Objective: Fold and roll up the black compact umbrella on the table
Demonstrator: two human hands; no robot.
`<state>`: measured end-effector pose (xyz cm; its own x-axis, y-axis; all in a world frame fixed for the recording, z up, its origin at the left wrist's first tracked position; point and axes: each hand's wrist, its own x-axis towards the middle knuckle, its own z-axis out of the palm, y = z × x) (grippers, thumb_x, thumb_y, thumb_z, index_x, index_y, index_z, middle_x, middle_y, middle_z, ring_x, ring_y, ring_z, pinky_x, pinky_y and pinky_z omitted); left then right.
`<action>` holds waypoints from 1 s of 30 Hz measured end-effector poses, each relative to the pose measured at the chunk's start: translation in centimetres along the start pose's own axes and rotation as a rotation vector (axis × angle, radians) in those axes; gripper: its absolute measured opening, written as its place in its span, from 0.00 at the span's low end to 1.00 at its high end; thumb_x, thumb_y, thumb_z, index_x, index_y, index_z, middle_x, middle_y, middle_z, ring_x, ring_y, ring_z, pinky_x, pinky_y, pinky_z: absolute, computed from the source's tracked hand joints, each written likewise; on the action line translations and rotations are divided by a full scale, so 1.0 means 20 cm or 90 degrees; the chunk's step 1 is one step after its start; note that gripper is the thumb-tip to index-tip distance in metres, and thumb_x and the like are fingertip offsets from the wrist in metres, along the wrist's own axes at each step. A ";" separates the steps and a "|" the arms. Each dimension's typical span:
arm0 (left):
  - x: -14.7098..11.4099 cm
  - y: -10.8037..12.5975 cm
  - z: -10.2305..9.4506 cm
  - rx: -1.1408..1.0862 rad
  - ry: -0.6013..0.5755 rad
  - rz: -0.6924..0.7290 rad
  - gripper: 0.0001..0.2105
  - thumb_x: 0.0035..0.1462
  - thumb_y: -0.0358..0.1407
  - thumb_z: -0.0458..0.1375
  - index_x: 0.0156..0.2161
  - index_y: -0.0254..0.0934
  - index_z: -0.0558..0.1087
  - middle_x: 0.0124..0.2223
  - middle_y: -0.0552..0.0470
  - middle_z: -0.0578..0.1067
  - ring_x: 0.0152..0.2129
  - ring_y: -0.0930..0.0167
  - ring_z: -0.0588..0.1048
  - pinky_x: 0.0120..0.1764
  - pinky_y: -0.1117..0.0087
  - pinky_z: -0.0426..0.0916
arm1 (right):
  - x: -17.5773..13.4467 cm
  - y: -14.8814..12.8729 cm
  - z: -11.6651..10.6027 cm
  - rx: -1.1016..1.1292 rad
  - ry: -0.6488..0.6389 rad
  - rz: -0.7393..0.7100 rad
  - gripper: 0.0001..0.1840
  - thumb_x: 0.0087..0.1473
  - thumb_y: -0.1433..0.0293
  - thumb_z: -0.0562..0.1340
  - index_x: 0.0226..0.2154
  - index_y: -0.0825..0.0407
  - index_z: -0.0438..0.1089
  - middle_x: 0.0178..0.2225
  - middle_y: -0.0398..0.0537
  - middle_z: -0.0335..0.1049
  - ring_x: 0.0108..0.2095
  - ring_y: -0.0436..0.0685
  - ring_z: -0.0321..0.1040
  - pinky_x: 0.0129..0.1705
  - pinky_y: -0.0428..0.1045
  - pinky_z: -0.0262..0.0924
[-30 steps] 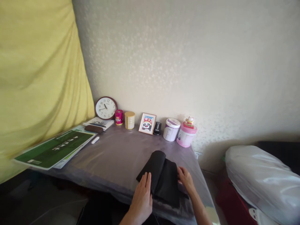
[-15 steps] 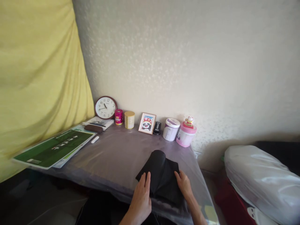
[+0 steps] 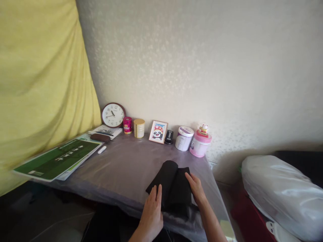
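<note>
Pale wall point(image 3: 239, 67) behind a plastic-covered table point(image 3: 121, 168). We have our left hand point(image 3: 151, 210) straight-fingered, unclenched on the folded black cloth point(image 3: 168, 185), near the table's front right corner; our right hand point(image 3: 196, 188) touches the cloth's right edge, whether pinching we cannot tell. Beyond, along the back edge: panda picture point(image 3: 158, 131), clock point(image 3: 113, 115).

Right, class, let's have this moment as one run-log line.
left hand: on black cloth; right hand: at cloth's right edge; cloth: in folds on table; behind: framed panda picture
</note>
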<state>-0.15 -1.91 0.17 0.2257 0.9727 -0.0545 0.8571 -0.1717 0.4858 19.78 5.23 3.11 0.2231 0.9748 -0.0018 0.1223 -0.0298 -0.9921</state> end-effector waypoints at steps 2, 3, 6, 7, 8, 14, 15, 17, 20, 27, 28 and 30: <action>0.00 0.01 0.00 0.002 -0.003 -0.005 0.42 0.40 0.19 0.47 0.62 0.32 0.37 0.65 0.41 0.43 0.61 0.64 0.46 0.59 0.65 0.47 | 0.03 -0.05 0.06 0.014 -0.004 -0.010 0.23 0.42 0.51 0.61 0.26 0.56 0.70 0.18 0.42 0.66 0.21 0.50 0.62 0.21 0.44 0.55; 0.00 0.01 -0.01 0.004 -0.005 -0.007 0.42 0.40 0.19 0.47 0.62 0.32 0.37 0.65 0.41 0.43 0.61 0.64 0.46 0.59 0.65 0.47 | 0.04 -0.07 0.09 0.015 -0.007 -0.016 0.23 0.42 0.52 0.61 0.26 0.56 0.70 0.18 0.41 0.66 0.20 0.50 0.61 0.20 0.44 0.54; 0.00 0.02 -0.02 0.005 -0.007 -0.013 0.43 0.39 0.19 0.48 0.62 0.31 0.38 0.65 0.41 0.43 0.61 0.63 0.46 0.59 0.65 0.47 | 0.09 -0.11 0.19 0.019 -0.021 -0.009 0.20 0.43 0.53 0.61 0.25 0.55 0.68 0.17 0.40 0.63 0.18 0.49 0.59 0.18 0.43 0.53; 0.01 0.02 -0.02 0.004 -0.007 -0.014 0.43 0.39 0.20 0.48 0.62 0.31 0.38 0.65 0.41 0.43 0.61 0.63 0.46 0.59 0.65 0.48 | 0.10 -0.11 0.23 0.023 -0.026 -0.002 0.20 0.44 0.54 0.60 0.26 0.55 0.68 0.17 0.39 0.63 0.18 0.49 0.60 0.17 0.43 0.53; 0.01 0.02 -0.02 0.003 -0.007 -0.015 0.43 0.39 0.20 0.49 0.62 0.31 0.39 0.65 0.41 0.43 0.61 0.63 0.46 0.59 0.65 0.48 | 0.12 -0.11 0.26 0.025 -0.029 0.004 0.20 0.44 0.54 0.60 0.27 0.55 0.68 0.17 0.39 0.64 0.18 0.49 0.60 0.17 0.43 0.54; 0.01 0.01 -0.04 0.000 -0.015 -0.024 0.40 0.38 0.22 0.49 0.61 0.27 0.46 0.65 0.39 0.45 0.61 0.61 0.48 0.59 0.63 0.48 | 0.20 -0.04 0.41 -0.050 -0.014 0.035 0.19 0.47 0.59 0.58 0.37 0.56 0.68 0.25 0.46 0.71 0.23 0.54 0.69 0.16 0.44 0.60; 0.01 0.01 -0.04 0.003 -0.014 -0.023 0.39 0.38 0.22 0.50 0.61 0.26 0.49 0.64 0.39 0.46 0.60 0.60 0.49 0.59 0.63 0.48 | 0.21 -0.03 0.42 -0.068 -0.011 0.048 0.19 0.48 0.60 0.58 0.39 0.56 0.67 0.27 0.47 0.72 0.25 0.55 0.70 0.17 0.44 0.61; 0.01 0.01 -0.04 0.007 -0.005 -0.014 0.37 0.39 0.23 0.50 0.59 0.25 0.52 0.64 0.38 0.48 0.60 0.60 0.51 0.59 0.63 0.49 | 0.23 -0.01 0.46 -0.099 -0.009 0.063 0.19 0.49 0.62 0.57 0.43 0.55 0.64 0.31 0.48 0.73 0.27 0.55 0.71 0.17 0.44 0.63; 0.01 -0.01 -0.04 0.025 0.006 -0.006 0.36 0.40 0.24 0.50 0.60 0.27 0.52 0.63 0.39 0.51 0.59 0.61 0.53 0.59 0.63 0.50 | 0.24 0.01 0.49 -0.134 -0.025 0.058 0.21 0.51 0.64 0.56 0.47 0.55 0.60 0.32 0.49 0.74 0.26 0.54 0.72 0.17 0.45 0.64; -0.01 -0.14 0.07 0.050 0.080 0.036 0.30 0.49 0.31 0.48 0.59 0.25 0.50 0.61 0.37 0.57 0.57 0.62 0.57 0.56 0.60 0.56 | 0.22 0.02 0.50 -0.209 -0.108 0.015 0.18 0.55 0.64 0.52 0.46 0.55 0.58 0.23 0.44 0.74 0.21 0.50 0.71 0.18 0.42 0.59; -0.02 -0.16 0.09 0.053 0.115 0.054 0.29 0.50 0.32 0.48 0.58 0.25 0.52 0.59 0.36 0.60 0.56 0.62 0.60 0.55 0.60 0.59 | 0.21 0.02 0.49 -0.214 -0.119 0.004 0.17 0.55 0.63 0.52 0.45 0.54 0.58 0.24 0.44 0.74 0.21 0.50 0.71 0.19 0.42 0.59; -0.04 -0.17 0.11 0.071 0.216 0.069 0.26 0.52 0.33 0.47 0.56 0.27 0.55 0.56 0.36 0.64 0.53 0.61 0.65 0.52 0.59 0.63 | 0.19 0.01 0.49 -0.228 -0.140 -0.030 0.15 0.55 0.64 0.51 0.43 0.54 0.60 0.25 0.43 0.74 0.22 0.49 0.71 0.21 0.42 0.59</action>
<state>-2.27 -2.40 -3.41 0.1671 0.9413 0.2934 0.8862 -0.2738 0.3736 11.19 11.17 1.72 0.0022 0.9997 -0.0231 0.4650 -0.0215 -0.8851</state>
